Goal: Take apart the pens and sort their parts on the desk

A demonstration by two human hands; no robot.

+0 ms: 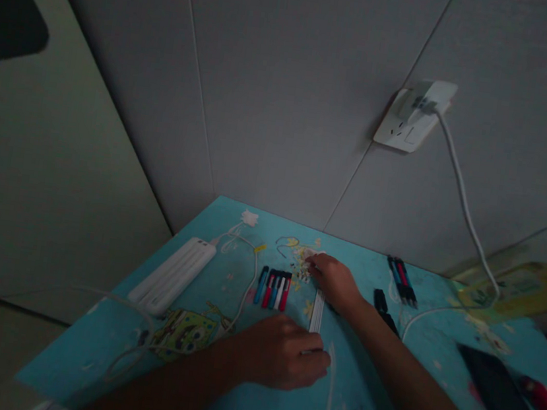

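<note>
My left hand rests low over the table, its fingers curled at the near end of a bundle of thin white rods. Whether it grips anything is hidden. Farther off, my right hand reaches to a heap of small pale pieces, fingertips together on its right side; what they pinch is too small to make out. Left of the rods, a row of short red, blue and white pen-like barrels lies side by side, with a blue barrel at its left end.
A white power strip and its cable lie on the blue patterned table cover. Dark pens and black pieces are to the right. A dark flat panel and a red object lie nearer. A charger cable hangs from the wall socket.
</note>
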